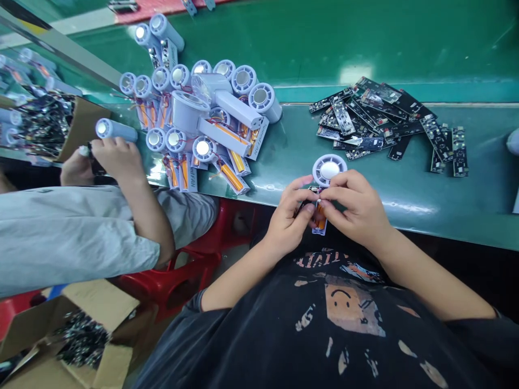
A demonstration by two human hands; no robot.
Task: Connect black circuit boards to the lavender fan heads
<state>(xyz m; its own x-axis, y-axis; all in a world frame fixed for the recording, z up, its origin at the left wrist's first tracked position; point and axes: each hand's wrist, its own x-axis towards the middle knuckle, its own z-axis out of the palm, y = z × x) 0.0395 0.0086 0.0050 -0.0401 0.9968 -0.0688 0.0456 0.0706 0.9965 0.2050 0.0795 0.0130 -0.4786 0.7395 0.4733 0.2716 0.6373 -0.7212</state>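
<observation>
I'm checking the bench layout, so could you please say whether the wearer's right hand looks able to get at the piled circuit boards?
Probably yes: the piled circuit boards lie beyond the right hand with nothing visible blocking the way, though it is busy at the fan assembly.

A pale lavender fan (329,170) with a silvery hub (330,172) and orange cell (321,220) shows at the fingers (302,217); beyond them, silver-flecked black circuit boards (371,119) dot the green surface (488,202), and behind, a black shirt (279,329) bears a tan frowning-face print (348,305).
</observation>
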